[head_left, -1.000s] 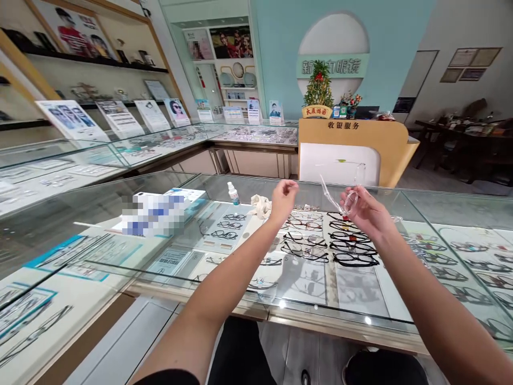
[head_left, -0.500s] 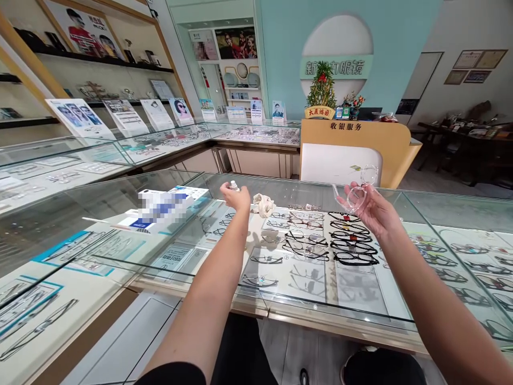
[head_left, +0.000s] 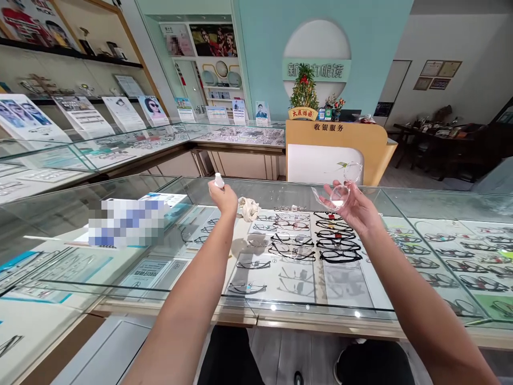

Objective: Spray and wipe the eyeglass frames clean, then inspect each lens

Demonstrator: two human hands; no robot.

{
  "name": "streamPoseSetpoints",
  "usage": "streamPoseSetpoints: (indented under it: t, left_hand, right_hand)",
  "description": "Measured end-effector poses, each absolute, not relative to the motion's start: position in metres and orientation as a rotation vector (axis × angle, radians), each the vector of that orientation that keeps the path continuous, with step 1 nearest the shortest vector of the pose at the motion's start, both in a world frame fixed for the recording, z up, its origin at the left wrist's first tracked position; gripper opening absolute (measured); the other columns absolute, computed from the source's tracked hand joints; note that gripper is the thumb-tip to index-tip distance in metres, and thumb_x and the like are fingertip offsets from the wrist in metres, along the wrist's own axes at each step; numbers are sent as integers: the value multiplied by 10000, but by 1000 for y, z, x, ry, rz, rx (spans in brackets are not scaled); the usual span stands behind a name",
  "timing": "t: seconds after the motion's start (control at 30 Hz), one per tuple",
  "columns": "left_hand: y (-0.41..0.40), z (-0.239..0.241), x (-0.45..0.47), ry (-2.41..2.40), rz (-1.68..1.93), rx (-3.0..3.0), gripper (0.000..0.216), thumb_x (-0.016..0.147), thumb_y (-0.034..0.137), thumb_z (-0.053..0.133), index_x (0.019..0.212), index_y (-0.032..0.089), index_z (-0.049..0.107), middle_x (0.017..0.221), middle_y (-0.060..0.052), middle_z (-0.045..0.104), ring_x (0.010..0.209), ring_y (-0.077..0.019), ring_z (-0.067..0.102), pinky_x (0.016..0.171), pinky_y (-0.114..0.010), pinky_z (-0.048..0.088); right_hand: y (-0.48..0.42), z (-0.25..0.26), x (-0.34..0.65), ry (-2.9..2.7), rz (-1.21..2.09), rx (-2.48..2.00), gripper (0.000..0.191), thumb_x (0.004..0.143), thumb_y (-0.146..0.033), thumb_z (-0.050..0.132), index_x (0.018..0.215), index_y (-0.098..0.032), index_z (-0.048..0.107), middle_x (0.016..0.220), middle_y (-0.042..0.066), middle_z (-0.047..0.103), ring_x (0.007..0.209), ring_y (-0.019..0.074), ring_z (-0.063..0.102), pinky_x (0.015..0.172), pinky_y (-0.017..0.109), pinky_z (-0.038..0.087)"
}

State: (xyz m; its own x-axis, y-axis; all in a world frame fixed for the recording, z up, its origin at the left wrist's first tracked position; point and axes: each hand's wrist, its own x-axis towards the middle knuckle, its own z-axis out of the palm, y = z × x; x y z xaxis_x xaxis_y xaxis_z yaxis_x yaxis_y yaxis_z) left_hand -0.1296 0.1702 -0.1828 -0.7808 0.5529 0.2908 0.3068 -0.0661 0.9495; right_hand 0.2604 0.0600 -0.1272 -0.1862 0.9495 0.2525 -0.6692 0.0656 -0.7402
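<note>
It's white on the bottle cap (head_left: 218, 179), clear, colourless glasses (head_left: 340, 197), cream cloth (head_left: 249, 209), jet-black spectacle frames (head_left: 340, 258), and a pale teal wall (head_left: 260, 59) with a white circle (head_left: 316, 40)!

From the far end of the feed I see the wearer's own body: two bare forearms, the left forearm (head_left: 192, 283) smooth and long, tapering from a broad lower end to a slim wrist; the right forearm (head_left: 420, 289) of like build, also bare as far as the view's edge; the left hand (head_left: 223, 199) and right hand (head_left: 358, 207) ungloved, details of the nails too small for me to read; below, a trouser leg (head_left: 230, 355) in plain matte black, its cloth dark enough to hide any seam from me; beside it, a rounded black shape (head_left: 377, 363), edged by a thin pale curve, which I cannot firmly identify as clothing.
</note>
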Motion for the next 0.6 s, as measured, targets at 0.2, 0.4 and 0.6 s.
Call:
streamPoseSetpoints:
  t: [0.2,0.4,0.6]
  left_hand:
    - [144,-154,-55,1349,1710,1262,230,963,462,560,939,235,590,849,-40,616,737,-198,614,616,-311,524]
    - [92,-144,3,643,1142,1283,803,803,1028,493,768,230,575,745,-37,503,663,-180,521,551,-310,462]
    - [76,-135,6,536,1068,1219,811,831,1025,458,711,228,543,750,-39,447,703,-193,479,578,-324,450]
  right_hand:
    - [57,-125,255,-1060,1392,-465,318,820,-490,961,903,-312,711,1152,-4,852,1182,222,777,1174,430,578]
    - [56,-127,251,-1204,1234,-587,394,819,-572,946,898,-325,650,1059,-17,846,1172,196,752,982,331,569]
    - [54,-127,250,-1185,1308,-616,430,800,-576,962,864,-304,636,956,-22,815,1238,235,746,953,343,556]
